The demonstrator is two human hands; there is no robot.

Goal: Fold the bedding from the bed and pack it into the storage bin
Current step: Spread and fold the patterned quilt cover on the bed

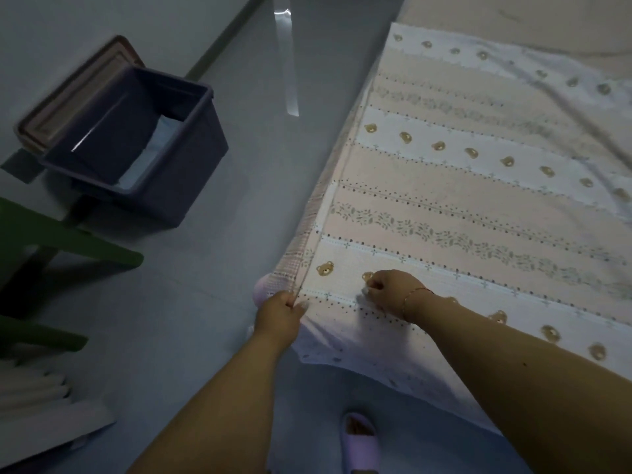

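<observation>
Fingers of the left hand [281, 314] pinch the sheet's [461, 186] corner edge; the right hand [393, 290] pinches the soft cloth just beside it. One striped bear sheet lies flat on the bed. Bare floor [212, 302] lies between it and one blue bin [143, 145], well apart.

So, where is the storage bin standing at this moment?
In the head view the storage bin stands on the floor at upper left, apart from the bed, with its lid behind it and a green chair just below it.
</observation>
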